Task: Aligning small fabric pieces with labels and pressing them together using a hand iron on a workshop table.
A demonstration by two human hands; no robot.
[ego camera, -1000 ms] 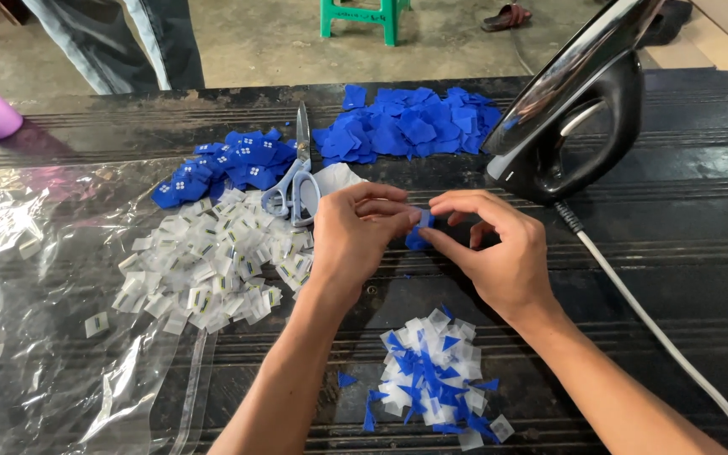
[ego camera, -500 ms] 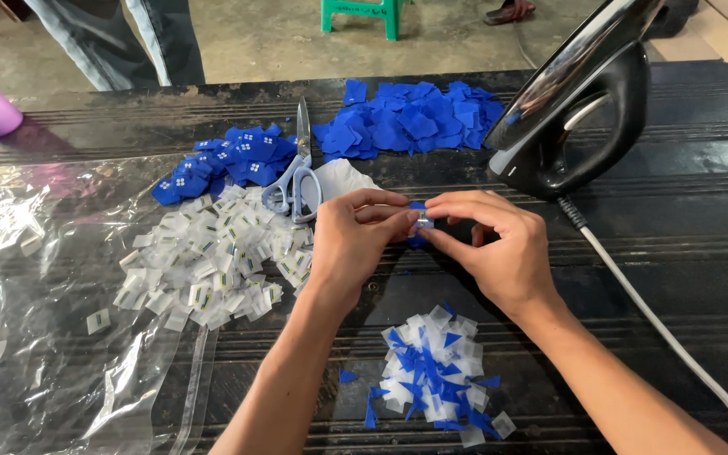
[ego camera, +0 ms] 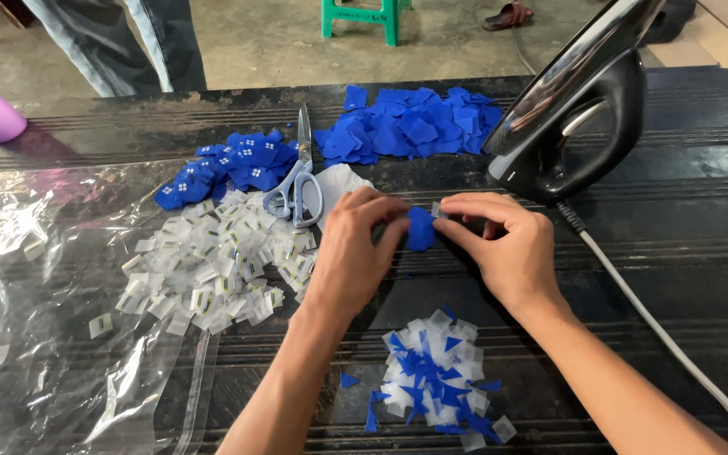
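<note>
Over the middle of the dark ribbed bench (ego camera: 684, 253), the left hand (ego camera: 355, 253) and the right hand (ego camera: 507, 248) pinch one small blue fabric patch (ego camera: 420, 229) between their fingertips. Nearer the front edge lies a heap of blue and white scraps (ego camera: 436, 379). Grey-handled scissors (ego camera: 297, 185) lie towards the back, and a black iron (ego camera: 575, 118) stands near the back right corner.

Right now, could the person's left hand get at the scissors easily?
Probably yes: the scissors lie just beyond the left hand with nothing between, though its fingers pinch a small blue piece shared with the right hand.
</note>
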